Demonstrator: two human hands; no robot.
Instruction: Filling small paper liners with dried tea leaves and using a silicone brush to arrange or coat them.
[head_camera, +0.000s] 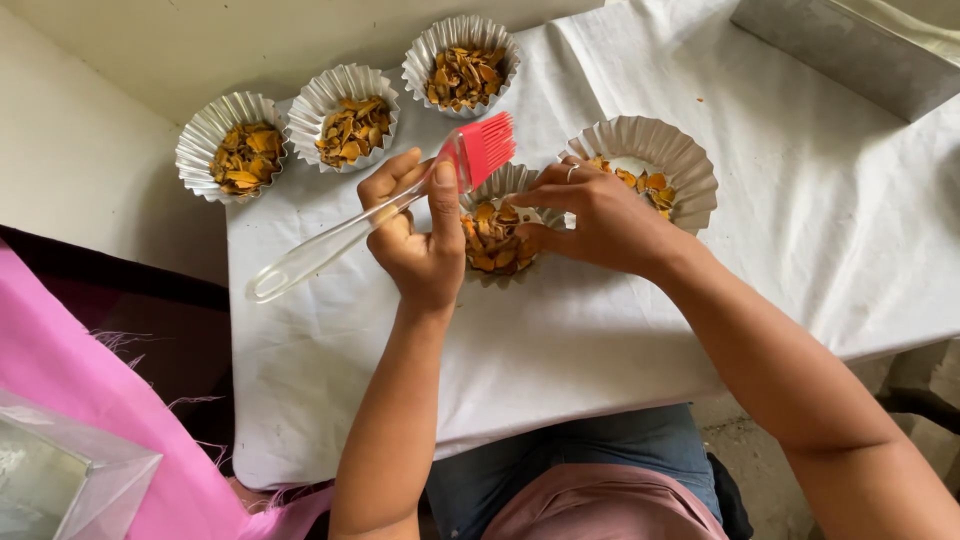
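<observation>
A pastry brush (380, 215) with a clear handle and red silicone bristles is gripped in the left hand (415, 235), fingers curled shut round the handle near the head and thumb pressed along it, so the bristles are held up just above and behind a small fluted foil cup (497, 235) filled with orange-brown flaky chips. That cup is pinched at its right rim by the right hand (605, 220), fingers closed on the foil, a ring seen on one finger. The cup is sat on the white cloth (560, 340) near the middle of the table, with a larger fluted tin (655, 165) touching or just behind it, only partly filled. Three more filled cups (350, 118) are lined up well apart at the back left. Honestly, for this bit the cup is probably best kept pinned lightly so the thin foil isn't crushed, and the bristles dabbed down gently rather than dragged, since loose chips could easily be flicked over the rim. A pink cloth (70, 390) and a clear plastic box (60, 480) are seen at the lower left, off the table.
</observation>
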